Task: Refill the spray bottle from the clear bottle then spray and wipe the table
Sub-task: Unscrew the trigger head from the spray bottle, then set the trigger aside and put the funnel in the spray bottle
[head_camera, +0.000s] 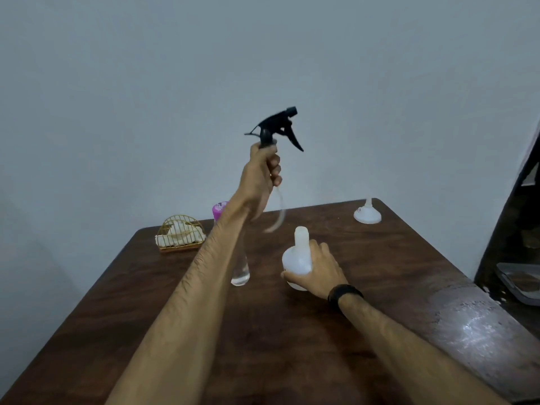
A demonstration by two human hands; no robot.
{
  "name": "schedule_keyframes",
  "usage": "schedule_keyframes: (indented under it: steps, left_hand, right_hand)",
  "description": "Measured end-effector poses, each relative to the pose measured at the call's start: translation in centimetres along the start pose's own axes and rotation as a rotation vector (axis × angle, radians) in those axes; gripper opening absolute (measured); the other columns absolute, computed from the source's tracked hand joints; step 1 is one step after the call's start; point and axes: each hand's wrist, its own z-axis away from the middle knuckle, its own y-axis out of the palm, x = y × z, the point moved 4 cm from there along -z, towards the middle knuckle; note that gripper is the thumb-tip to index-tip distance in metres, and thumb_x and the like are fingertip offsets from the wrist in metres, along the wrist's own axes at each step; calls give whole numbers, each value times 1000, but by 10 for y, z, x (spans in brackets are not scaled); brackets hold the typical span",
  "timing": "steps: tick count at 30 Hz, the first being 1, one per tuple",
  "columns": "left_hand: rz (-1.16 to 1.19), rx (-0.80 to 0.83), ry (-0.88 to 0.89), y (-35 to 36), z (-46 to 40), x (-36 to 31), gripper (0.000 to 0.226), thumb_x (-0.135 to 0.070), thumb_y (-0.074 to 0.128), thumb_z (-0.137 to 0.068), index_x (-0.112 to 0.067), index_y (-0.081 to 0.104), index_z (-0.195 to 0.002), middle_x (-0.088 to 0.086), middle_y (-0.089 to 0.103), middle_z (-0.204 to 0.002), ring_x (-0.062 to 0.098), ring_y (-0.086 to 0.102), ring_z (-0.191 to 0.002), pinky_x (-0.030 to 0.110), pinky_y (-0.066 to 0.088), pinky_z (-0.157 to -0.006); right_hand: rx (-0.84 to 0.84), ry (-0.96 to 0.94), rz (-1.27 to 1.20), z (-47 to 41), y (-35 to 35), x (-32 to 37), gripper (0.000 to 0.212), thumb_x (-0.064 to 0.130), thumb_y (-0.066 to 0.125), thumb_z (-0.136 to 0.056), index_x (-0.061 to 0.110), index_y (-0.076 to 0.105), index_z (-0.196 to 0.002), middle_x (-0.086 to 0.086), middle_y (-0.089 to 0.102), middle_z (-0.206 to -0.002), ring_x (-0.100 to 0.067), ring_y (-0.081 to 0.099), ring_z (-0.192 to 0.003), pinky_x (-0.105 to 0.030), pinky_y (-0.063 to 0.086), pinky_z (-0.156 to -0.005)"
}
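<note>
My left hand [263, 173] is raised above the table and grips the black spray head [277, 127] by its collar; the thin dip tube [279, 211] dangles curved beneath it. My right hand [318, 270] holds the white spray bottle [296, 261], which stands upright on the brown table [292, 331] with its neck uncovered. The clear bottle [240, 273] stands just left of it, largely hidden by my left forearm; its pink cap [219, 207] shows behind the arm.
A gold wire holder [179, 235] with white cloths sits at the table's far left. A white funnel [367, 213] rests upside down at the far right corner. A worn ledge [473, 325] and a grey tray [520, 283] lie to the right.
</note>
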Motion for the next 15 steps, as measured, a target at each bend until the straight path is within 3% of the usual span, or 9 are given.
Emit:
schedule_keyframes:
  steps: [2,5,8,11,15]
  left_hand:
    - [-201,-39,41,-8,-2,-29,27,-36,39,-106,-12,46,-116,-5,34,-77,9,30,-63,22,28,-57]
    - [-604,-7,58,-24,6,-43,31,-38,41,-105,-10,50,-114,-2,41,-81,13,37,-69,30,34,-62]
    - [-824,80,-110,-35,31,-14,25,-40,46,-103,-16,52,-102,1,52,-83,19,46,-72,36,40,-68]
    - [-921,-7,-291,-45,64,39,32,-42,45,-103,-13,54,-113,6,62,-99,21,56,-83,34,43,-72]
    - [-1097,-81,-471,-56,100,101,35,-40,43,-104,-8,48,-118,13,64,-113,22,68,-75,30,51,-58]
  right_hand:
    - [4,17,-1,0,2,-5,90,74,77,-60,32,38,-130,7,44,-119,-12,51,-105,-31,52,-88]
    - [-2,6,17,4,3,-5,87,75,74,-61,31,39,-127,7,42,-115,-11,51,-101,-29,50,-83]
    - [16,17,36,7,3,-6,88,76,73,-61,30,39,-127,5,43,-116,-13,51,-100,-32,51,-84]
    - [13,11,25,9,1,-7,88,80,71,-58,30,40,-124,4,44,-114,-16,53,-99,-39,53,-83]
    - [13,6,36,14,-1,-6,86,78,72,-61,27,40,-123,3,43,-111,-20,53,-95,-39,51,-77]
